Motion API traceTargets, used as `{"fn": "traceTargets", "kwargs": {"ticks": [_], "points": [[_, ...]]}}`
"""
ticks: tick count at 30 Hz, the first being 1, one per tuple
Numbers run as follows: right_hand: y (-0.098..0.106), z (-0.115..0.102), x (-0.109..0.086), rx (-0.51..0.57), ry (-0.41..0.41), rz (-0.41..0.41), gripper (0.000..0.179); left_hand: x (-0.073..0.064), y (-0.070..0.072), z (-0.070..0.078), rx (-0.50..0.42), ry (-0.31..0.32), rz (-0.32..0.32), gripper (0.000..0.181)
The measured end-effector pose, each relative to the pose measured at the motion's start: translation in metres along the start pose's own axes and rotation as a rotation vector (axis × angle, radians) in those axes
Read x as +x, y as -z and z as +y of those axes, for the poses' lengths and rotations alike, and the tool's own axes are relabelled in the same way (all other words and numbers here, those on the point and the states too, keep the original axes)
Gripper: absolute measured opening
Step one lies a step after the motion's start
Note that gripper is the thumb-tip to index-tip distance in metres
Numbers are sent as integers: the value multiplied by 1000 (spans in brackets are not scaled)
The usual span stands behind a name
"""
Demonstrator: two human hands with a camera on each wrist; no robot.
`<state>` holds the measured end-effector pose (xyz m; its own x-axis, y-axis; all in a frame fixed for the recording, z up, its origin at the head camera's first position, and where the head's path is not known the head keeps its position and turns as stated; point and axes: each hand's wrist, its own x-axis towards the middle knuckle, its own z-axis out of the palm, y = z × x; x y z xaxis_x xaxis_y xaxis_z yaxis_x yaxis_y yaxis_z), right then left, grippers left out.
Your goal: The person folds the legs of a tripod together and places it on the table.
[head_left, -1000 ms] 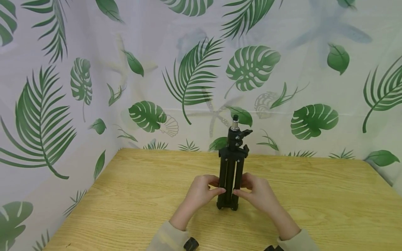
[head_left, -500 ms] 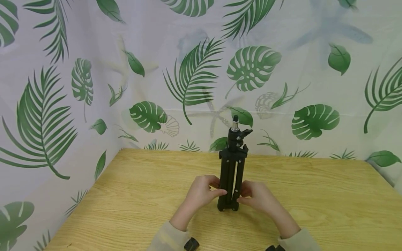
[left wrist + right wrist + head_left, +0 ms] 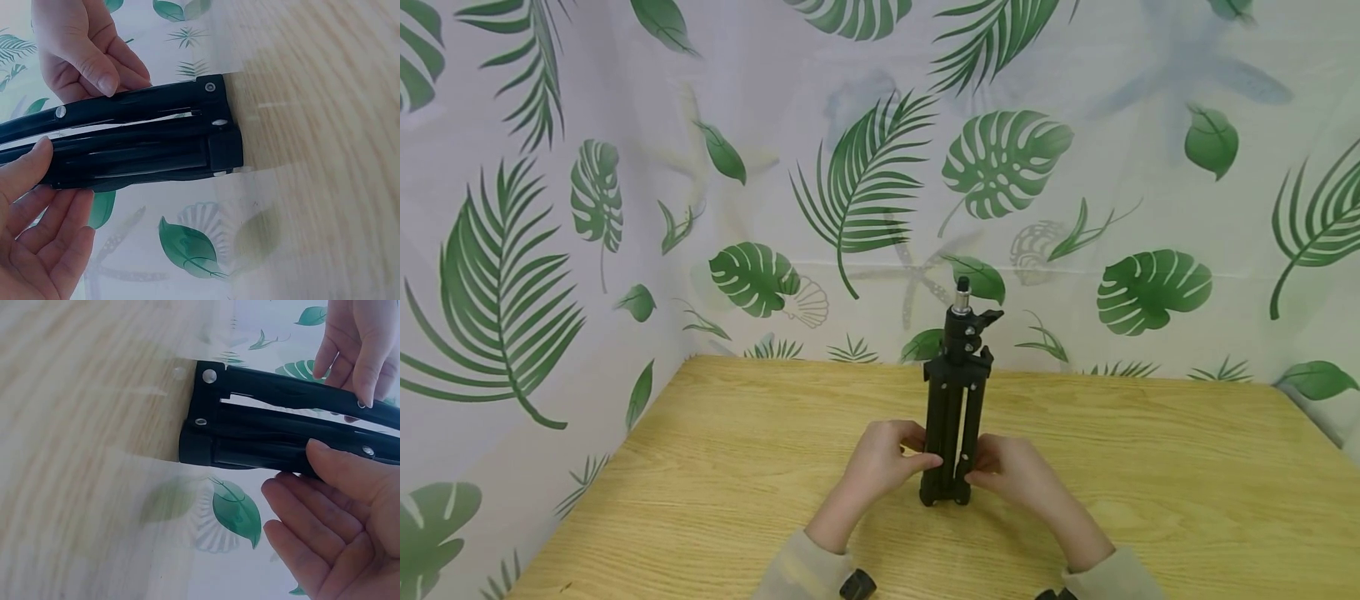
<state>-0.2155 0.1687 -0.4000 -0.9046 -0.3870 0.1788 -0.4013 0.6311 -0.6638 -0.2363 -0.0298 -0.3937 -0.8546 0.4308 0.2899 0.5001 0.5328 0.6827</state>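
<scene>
A black folded light stand point(image 3: 957, 371) with a silver and black tip stands upright on the wooden table, its legs drawn together. My left hand point(image 3: 882, 460) pinches the lower legs from the left, thumb across the front and fingers behind. From the right, my right hand point(image 3: 1017, 473) holds another leg a little lower, near the feet. The left wrist view shows the stand's legs point(image 3: 131, 156) lying between both hands, with rivets at the foot end. In the right wrist view my right thumb and fingertips point(image 3: 281, 487) meet the near leg point(image 3: 262, 453).
The wooden table point(image 3: 737, 467) spreads out around the stand. Behind it and to the left hangs a white curtain point(image 3: 760, 200) printed with green leaves. Dark wrist-worn pieces point(image 3: 857, 585) show by the sleeves.
My right hand has slid down its leg toward the feet and slightly right, then stayed there. The stand has shifted very slightly; my left hand keeps its place.
</scene>
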Motion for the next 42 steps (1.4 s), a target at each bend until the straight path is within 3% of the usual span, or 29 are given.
{"fn": "traceTargets", "kwargs": {"ticks": [19,28,42], "points": [[-7,6,2,51,-44,-34,23,0,-1,-1,-10,-7,0,15],[-10,10,3,48,-28,-54,23,0,-1,-1,1,-13,4,15],[-11,11,2,24,-73,-82,25,0,1,-1,-10,0,-16,17]]}}
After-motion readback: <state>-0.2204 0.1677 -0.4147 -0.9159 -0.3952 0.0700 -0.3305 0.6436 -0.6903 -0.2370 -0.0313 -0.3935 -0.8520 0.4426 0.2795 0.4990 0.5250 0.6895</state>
